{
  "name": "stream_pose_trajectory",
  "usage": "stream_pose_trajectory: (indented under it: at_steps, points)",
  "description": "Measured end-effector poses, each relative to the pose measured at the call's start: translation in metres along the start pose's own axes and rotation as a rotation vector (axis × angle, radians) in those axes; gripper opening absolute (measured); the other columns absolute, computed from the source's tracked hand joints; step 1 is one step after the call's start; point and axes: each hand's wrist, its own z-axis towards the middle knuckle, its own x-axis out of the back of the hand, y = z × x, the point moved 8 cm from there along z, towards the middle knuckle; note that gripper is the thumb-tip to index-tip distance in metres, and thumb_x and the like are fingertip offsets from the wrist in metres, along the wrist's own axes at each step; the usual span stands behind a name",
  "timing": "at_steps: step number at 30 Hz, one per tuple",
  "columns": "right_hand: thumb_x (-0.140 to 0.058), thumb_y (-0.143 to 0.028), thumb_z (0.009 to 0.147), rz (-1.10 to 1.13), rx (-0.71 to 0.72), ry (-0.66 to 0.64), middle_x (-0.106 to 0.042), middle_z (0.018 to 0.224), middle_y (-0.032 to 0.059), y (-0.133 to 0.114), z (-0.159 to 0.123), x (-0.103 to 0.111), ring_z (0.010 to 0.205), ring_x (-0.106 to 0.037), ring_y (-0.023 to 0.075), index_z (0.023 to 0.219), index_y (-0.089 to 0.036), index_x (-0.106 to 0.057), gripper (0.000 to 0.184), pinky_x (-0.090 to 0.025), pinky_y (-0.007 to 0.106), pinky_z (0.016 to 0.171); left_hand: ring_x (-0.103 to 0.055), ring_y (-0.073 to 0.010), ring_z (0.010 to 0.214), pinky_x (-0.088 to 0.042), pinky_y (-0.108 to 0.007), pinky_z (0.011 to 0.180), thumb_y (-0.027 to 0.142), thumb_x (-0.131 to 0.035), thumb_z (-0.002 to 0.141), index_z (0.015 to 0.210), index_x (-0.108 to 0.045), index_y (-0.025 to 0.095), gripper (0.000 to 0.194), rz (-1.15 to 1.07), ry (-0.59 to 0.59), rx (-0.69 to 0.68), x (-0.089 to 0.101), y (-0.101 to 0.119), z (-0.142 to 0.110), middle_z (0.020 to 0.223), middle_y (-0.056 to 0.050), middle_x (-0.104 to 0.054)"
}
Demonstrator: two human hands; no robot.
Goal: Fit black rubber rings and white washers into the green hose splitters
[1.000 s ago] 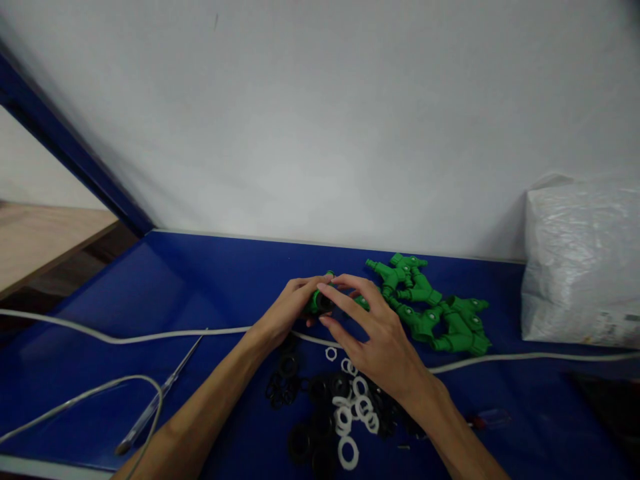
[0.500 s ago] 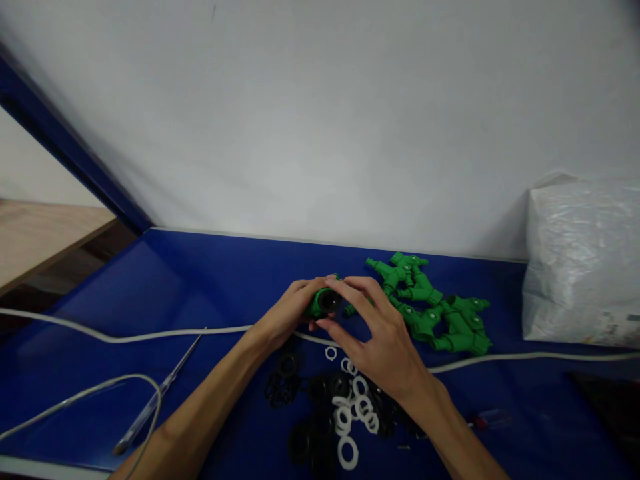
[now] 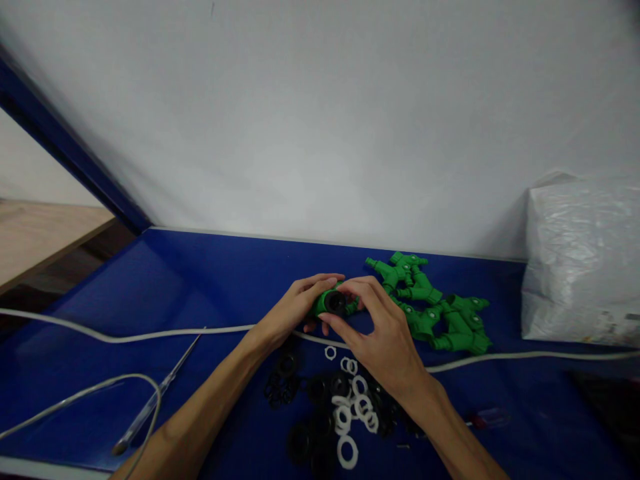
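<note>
My left hand (image 3: 301,300) is wrapped round a green plastic pipe fitting (image 3: 321,303), its open end turned toward me. At that end sits a black ring (image 3: 336,303), which the thumb and fingertips of my right hand (image 3: 383,323) grip from the right. Whether the ring is fully seated cannot be made out. Below my hands lie loose white rings (image 3: 347,452) and black rings (image 3: 300,441). Behind my right hand is a pile of similar green fittings (image 3: 463,323).
A white cable (image 3: 165,332) crosses the table behind my forearms, and a thinner cord (image 3: 90,388) loops at the left. A screwdriver (image 3: 150,407) lies beside my left forearm, another screwdriver (image 3: 490,419) at the right. A plastic-wrapped package (image 3: 583,267) stands against the wall.
The green fitting has turned and shifted slightly right, so its black-ringed end faces me more. My right fingers have closed in on that end.
</note>
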Motion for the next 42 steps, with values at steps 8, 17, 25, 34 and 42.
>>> stream_pose_trajectory:
  at_steps: [8,17,25,34,42]
  points:
    - [-0.059,-0.016,0.096,0.044,0.059,-0.052,-0.06,0.115,0.0081,-0.002,-0.001,-0.003,0.104,-0.065,0.0196,0.129,-0.027,-0.06,0.034,-0.057,0.037,0.092,-0.058,-0.0095,0.049,-0.024,-0.017,0.04,0.052,-0.055,0.091,0.13,-0.067,0.022,0.05,-0.024,0.009,0.015,0.004,-0.004,0.001,0.078,-0.003,-0.07]
    - [-0.073,-0.024,0.088,0.035,-0.045,0.026,-0.061,0.095,0.0029,0.002,-0.001,0.002,0.082,-0.062,0.0173,0.109,-0.024,-0.062,0.024,-0.058,0.032,0.076,-0.057,-0.0082,0.051,-0.026,-0.017,0.04,0.053,-0.058,0.09,0.116,-0.071,0.02,0.044,-0.095,-0.044,0.042,-0.002,-0.009,0.003,0.082,-0.003,-0.069]
    - [-0.064,-0.022,0.094,0.151,-0.133,-0.058,-0.064,0.101,0.0036,0.013,0.0,-0.003,0.078,-0.062,0.0147,0.127,-0.027,-0.067,0.033,-0.056,0.029,0.074,-0.055,-0.0074,0.05,-0.015,-0.018,0.038,0.057,-0.061,0.086,0.088,-0.07,0.014,0.044,-0.214,-0.135,0.119,-0.005,-0.013,0.004,0.072,-0.003,-0.063]
    - [-0.073,-0.024,0.088,0.1,-0.055,0.032,-0.06,0.085,-0.0003,0.006,0.001,0.001,0.073,-0.058,0.0149,0.104,-0.022,-0.064,0.019,-0.053,0.03,0.069,-0.054,-0.0097,0.055,-0.032,-0.021,0.049,0.057,-0.058,0.087,0.129,-0.068,0.026,0.054,-0.023,-0.03,0.057,0.003,-0.008,0.002,0.086,-0.003,-0.07]
    - [-0.068,-0.023,0.091,0.091,0.04,-0.004,-0.061,0.088,0.0011,-0.004,-0.003,-0.003,0.08,-0.061,0.0159,0.105,-0.021,-0.059,0.018,-0.055,0.03,0.073,-0.055,-0.0114,0.055,-0.03,-0.022,0.048,0.054,-0.061,0.085,0.129,-0.069,0.025,0.053,0.038,-0.031,0.046,0.008,-0.01,0.004,0.086,-0.005,-0.071]
